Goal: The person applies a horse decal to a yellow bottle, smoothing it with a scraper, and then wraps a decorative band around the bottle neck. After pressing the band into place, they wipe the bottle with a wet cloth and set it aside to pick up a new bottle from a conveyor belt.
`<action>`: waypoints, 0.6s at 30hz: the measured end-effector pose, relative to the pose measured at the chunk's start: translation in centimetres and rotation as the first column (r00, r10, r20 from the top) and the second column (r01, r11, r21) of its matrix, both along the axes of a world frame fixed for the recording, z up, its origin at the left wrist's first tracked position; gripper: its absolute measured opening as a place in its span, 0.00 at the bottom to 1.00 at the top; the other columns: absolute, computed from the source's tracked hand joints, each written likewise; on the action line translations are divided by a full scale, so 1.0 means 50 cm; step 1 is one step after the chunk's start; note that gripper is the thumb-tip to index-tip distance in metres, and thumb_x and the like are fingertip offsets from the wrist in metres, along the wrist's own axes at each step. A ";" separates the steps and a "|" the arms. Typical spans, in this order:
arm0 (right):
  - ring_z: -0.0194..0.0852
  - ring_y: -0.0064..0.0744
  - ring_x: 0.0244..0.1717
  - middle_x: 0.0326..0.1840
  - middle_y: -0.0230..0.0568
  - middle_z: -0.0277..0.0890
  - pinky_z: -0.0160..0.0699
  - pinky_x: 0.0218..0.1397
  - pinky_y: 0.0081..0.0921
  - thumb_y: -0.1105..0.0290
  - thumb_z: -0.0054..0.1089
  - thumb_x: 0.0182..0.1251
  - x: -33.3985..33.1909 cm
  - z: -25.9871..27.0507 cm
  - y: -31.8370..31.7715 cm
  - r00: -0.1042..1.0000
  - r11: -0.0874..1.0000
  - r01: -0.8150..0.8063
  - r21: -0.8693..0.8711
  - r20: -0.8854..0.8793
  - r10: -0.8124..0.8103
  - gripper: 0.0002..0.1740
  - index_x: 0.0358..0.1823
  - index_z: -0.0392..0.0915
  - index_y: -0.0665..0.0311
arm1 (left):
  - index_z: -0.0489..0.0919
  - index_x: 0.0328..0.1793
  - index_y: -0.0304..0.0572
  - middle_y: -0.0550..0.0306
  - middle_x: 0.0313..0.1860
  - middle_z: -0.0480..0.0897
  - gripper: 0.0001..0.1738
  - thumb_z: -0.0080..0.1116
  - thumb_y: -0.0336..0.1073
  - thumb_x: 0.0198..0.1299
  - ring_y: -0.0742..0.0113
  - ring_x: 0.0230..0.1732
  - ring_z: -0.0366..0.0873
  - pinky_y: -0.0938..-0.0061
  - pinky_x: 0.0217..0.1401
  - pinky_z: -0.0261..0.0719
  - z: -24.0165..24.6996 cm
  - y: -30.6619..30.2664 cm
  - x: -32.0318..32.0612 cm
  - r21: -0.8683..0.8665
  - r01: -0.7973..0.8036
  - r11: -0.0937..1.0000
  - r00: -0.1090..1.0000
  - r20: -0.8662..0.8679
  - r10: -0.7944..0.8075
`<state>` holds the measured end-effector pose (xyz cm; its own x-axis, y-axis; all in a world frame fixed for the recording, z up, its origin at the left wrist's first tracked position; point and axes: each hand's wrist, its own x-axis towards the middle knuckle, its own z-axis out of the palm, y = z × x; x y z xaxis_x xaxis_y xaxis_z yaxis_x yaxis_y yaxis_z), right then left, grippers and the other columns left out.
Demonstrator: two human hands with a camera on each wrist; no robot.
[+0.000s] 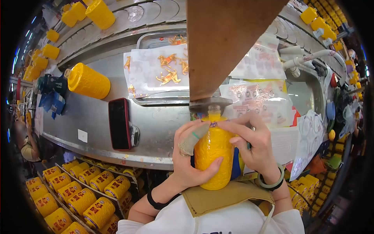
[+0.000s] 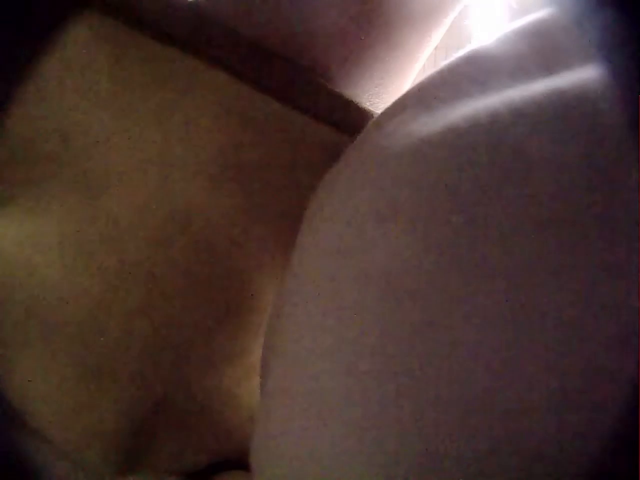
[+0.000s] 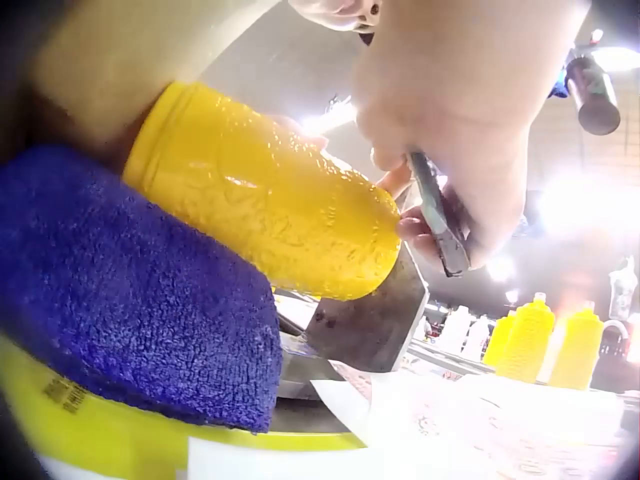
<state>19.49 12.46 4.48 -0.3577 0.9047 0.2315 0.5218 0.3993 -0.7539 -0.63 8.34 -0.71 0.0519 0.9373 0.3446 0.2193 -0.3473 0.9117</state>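
In the head view a yellow embossed bottle (image 1: 215, 156) stands upright against the apron, its clear neck (image 1: 214, 111) at the top. My left hand (image 1: 191, 156) grips its left side, thumb across the front. A grey finger cover with a green stripe (image 1: 193, 139) sits on one left finger, near the bottle's shoulder. My right hand (image 1: 253, 142) touches a small purple patterned strip (image 1: 213, 124) below the neck with its fingertips. In the right wrist view its curled fingers hold a slim grey-green tool (image 3: 430, 205) with a dark end. The left wrist view is dark, filled by close surfaces.
A brown post (image 1: 218, 46) rises just beyond the bottle. Left of it lie a phone (image 1: 119, 124), another yellow bottle (image 1: 89, 80) and a tray (image 1: 156, 100) with gold figures. A blue cloth-like pad (image 3: 140, 290) is beside the bottle. Racks of labelled yellow containers (image 1: 80, 195) stand lower left.
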 end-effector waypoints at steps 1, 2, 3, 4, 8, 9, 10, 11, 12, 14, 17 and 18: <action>0.78 0.40 0.43 0.41 0.41 0.78 0.81 0.45 0.34 0.73 0.72 0.62 0.000 0.000 0.000 1.000 1.000 0.000 -0.001 0.000 0.000 0.21 0.58 0.89 0.55 | 0.76 0.70 0.38 0.47 0.68 0.78 0.39 0.76 0.36 0.49 0.44 0.73 0.70 0.54 0.76 0.70 -0.001 0.000 -0.001 0.005 -0.002 1.000 1.000 0.000 0.002; 0.79 0.40 0.43 0.41 0.41 0.79 0.81 0.45 0.34 0.72 0.72 0.62 0.000 0.000 0.000 1.000 1.000 0.000 -0.013 -0.016 0.000 0.21 0.59 0.89 0.55 | 0.76 0.70 0.38 0.47 0.68 0.78 0.39 0.76 0.36 0.49 0.44 0.73 0.70 0.54 0.76 0.70 0.000 0.000 -0.001 0.006 -0.003 1.000 1.000 0.000 0.003; 0.79 0.40 0.43 0.42 0.41 0.79 0.81 0.45 0.34 0.72 0.72 0.63 0.001 0.000 0.000 1.000 1.000 0.000 -0.025 -0.031 -0.001 0.21 0.59 0.89 0.55 | 0.76 0.70 0.38 0.47 0.68 0.78 0.40 0.76 0.36 0.49 0.44 0.73 0.70 0.54 0.76 0.70 0.002 0.001 -0.001 0.006 0.003 1.000 1.000 -0.002 -0.003; 0.79 0.40 0.43 0.42 0.41 0.79 0.81 0.45 0.34 0.72 0.72 0.63 0.002 0.001 0.000 1.000 1.000 -0.001 -0.024 -0.030 0.000 0.21 0.59 0.89 0.55 | 0.76 0.70 0.38 0.47 0.68 0.78 0.40 0.77 0.36 0.49 0.45 0.73 0.70 0.54 0.76 0.70 0.002 0.002 -0.001 0.005 0.008 1.000 1.000 -0.003 -0.008; 0.79 0.40 0.44 0.42 0.42 0.78 0.81 0.45 0.33 0.72 0.71 0.65 0.001 0.000 0.002 1.000 1.000 -0.008 -0.022 -0.024 0.007 0.20 0.59 0.89 0.55 | 0.76 0.70 0.38 0.47 0.68 0.78 0.40 0.77 0.36 0.49 0.45 0.73 0.70 0.54 0.76 0.70 0.003 0.001 -0.002 -0.005 0.006 1.000 1.000 -0.001 -0.006; 0.79 0.40 0.44 0.42 0.42 0.78 0.81 0.45 0.33 0.71 0.70 0.65 0.002 0.000 0.001 1.000 1.000 -0.005 -0.027 -0.022 0.005 0.19 0.59 0.90 0.55 | 0.76 0.70 0.38 0.46 0.68 0.78 0.39 0.77 0.36 0.49 0.45 0.73 0.70 0.54 0.76 0.70 0.005 0.001 -0.003 -0.002 0.005 1.000 1.000 -0.014 -0.005; 0.79 0.40 0.44 0.42 0.42 0.78 0.81 0.45 0.33 0.71 0.70 0.65 0.002 0.001 0.001 1.000 1.000 -0.005 -0.026 -0.021 0.005 0.19 0.59 0.90 0.55 | 0.76 0.70 0.38 0.46 0.68 0.78 0.39 0.77 0.36 0.49 0.45 0.73 0.70 0.54 0.76 0.70 0.007 0.002 -0.002 0.003 0.005 1.000 1.000 -0.027 -0.005; 0.79 0.40 0.44 0.42 0.42 0.78 0.81 0.46 0.33 0.71 0.70 0.66 0.002 0.002 0.000 1.000 0.999 -0.003 -0.035 -0.023 0.002 0.19 0.59 0.90 0.55 | 0.76 0.70 0.38 0.46 0.68 0.78 0.39 0.77 0.36 0.49 0.45 0.73 0.70 0.54 0.76 0.70 0.006 0.002 -0.001 0.006 0.005 1.000 1.000 -0.026 -0.005; 0.79 0.40 0.44 0.43 0.42 0.77 0.82 0.46 0.33 0.72 0.70 0.66 0.001 0.003 0.000 1.000 0.999 -0.001 -0.044 -0.024 0.000 0.19 0.59 0.90 0.55 | 0.77 0.70 0.38 0.46 0.68 0.78 0.39 0.76 0.35 0.49 0.45 0.73 0.70 0.55 0.75 0.70 0.006 0.001 -0.001 0.003 0.002 1.000 1.000 -0.021 -0.001; 0.79 0.40 0.44 0.43 0.42 0.77 0.82 0.46 0.33 0.72 0.70 0.66 0.000 0.003 0.000 1.000 0.999 0.001 -0.048 -0.031 -0.002 0.19 0.59 0.90 0.55 | 0.77 0.70 0.38 0.46 0.68 0.78 0.39 0.76 0.35 0.49 0.45 0.72 0.70 0.55 0.75 0.71 0.006 0.002 -0.001 0.004 -0.002 1.000 1.000 -0.015 0.002; 0.80 0.40 0.45 0.43 0.42 0.77 0.82 0.47 0.33 0.71 0.70 0.67 0.001 0.000 0.000 0.999 0.998 0.000 -0.056 -0.037 -0.003 0.19 0.59 0.90 0.55 | 0.77 0.69 0.37 0.47 0.67 0.79 0.38 0.76 0.35 0.49 0.45 0.72 0.71 0.55 0.74 0.71 0.008 0.003 -0.002 0.007 0.002 1.000 1.000 -0.013 -0.002; 0.80 0.40 0.45 0.43 0.42 0.77 0.82 0.47 0.33 0.70 0.70 0.67 0.002 -0.001 0.000 0.999 0.998 -0.001 -0.057 -0.034 -0.001 0.18 0.59 0.90 0.55 | 0.77 0.69 0.37 0.47 0.67 0.79 0.38 0.76 0.35 0.49 0.45 0.72 0.71 0.55 0.74 0.71 0.010 0.002 -0.002 -0.004 0.002 1.000 1.000 -0.018 -0.002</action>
